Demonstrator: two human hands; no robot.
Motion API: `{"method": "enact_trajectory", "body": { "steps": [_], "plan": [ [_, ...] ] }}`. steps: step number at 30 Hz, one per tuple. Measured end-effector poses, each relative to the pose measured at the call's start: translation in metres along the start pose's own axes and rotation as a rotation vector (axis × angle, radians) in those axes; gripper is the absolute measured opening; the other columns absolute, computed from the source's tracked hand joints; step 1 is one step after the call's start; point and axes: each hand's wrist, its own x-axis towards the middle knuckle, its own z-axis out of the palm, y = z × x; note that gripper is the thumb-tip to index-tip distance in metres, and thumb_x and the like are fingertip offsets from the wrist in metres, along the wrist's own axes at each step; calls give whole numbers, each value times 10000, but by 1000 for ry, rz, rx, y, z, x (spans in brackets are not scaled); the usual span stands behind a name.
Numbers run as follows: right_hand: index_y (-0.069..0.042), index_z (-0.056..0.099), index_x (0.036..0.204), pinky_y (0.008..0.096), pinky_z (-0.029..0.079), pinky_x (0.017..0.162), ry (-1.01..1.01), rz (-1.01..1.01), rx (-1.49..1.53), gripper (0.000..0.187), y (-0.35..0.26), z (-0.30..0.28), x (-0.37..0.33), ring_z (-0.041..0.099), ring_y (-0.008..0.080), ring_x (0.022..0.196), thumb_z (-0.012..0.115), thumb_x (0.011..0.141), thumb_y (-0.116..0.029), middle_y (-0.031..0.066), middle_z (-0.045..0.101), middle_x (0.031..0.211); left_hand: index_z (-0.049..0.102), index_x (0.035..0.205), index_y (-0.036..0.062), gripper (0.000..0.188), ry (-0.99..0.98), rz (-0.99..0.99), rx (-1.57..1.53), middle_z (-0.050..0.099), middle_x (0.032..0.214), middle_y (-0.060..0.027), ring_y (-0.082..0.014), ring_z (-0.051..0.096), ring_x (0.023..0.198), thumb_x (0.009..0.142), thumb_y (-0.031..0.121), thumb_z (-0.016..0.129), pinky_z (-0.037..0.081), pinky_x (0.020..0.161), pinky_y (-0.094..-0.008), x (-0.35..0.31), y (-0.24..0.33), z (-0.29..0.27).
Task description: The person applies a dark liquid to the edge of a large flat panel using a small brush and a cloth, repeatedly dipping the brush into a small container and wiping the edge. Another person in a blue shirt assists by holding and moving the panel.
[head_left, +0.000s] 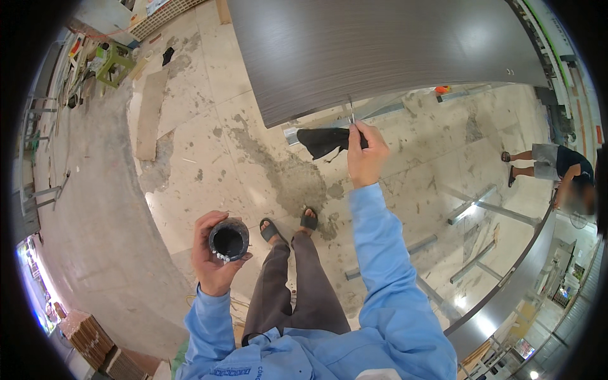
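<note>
My left hand (212,256) is wrapped round a dark, round cup (230,240), its mouth facing up. The inside looks black, and white specks cling to its near rim. My right hand (367,155), stretched forward, pinches a thin, light-coloured tool (351,113) whose exact kind I cannot make out. Its tip is at the near edge of a large dark brown, wood-grained panel (380,47); whether it touches is unclear. A black cloth (322,142) hangs to the left from the same hand.
Metal support frames (475,206) stand on the stained floor to the right, beside another dark panel (494,304). A co-worker (557,166) in grey shorts is at the far right. A green stool (115,64) and a loose board (152,114) are at the far left.
</note>
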Motion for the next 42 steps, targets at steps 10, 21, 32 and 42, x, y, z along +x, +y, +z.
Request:
{"method": "enact_trajectory", "body": {
  "steps": [10, 21, 32, 42],
  "plan": [
    [8, 755, 1020, 343, 549, 738, -85, -61, 135, 122, -31, 26, -24, 709, 246, 794, 752, 905, -30, 140, 738, 916, 568, 1340, 2, 770, 11, -2, 34, 535, 1356, -107, -221, 606, 1238, 674, 65, 948, 497, 1056, -345, 6, -5, 12],
    [25, 746, 1015, 332, 543, 733, -4, 83, 30, 105, -41, 30, -33, 693, 232, 787, 738, 921, -21, 133, 731, 927, 581, 1342, 16, 770, -56, -72, -23, 536, 1359, -87, -203, 570, 1235, 668, 62, 950, 445, 1087, -332, 16, -23, -30],
    [14, 749, 1038, 336, 540, 754, -168, 7, -11, 125, -60, 45, -48, 691, 235, 802, 730, 918, -15, 136, 723, 893, 578, 1350, 16, 792, -89, -75, -39, 539, 1363, -94, -196, 572, 1237, 644, 14, 936, 453, 1080, -320, 20, -36, -62],
    [19, 757, 1006, 315, 543, 776, -132, 23, 46, 108, -66, 61, -63, 685, 182, 831, 760, 906, -24, 102, 741, 924, 552, 1360, 13, 801, -72, -53, -11, 521, 1377, -113, -266, 609, 1260, 689, 129, 973, 495, 1083, -379, 11, -47, -79]
  ]
}}
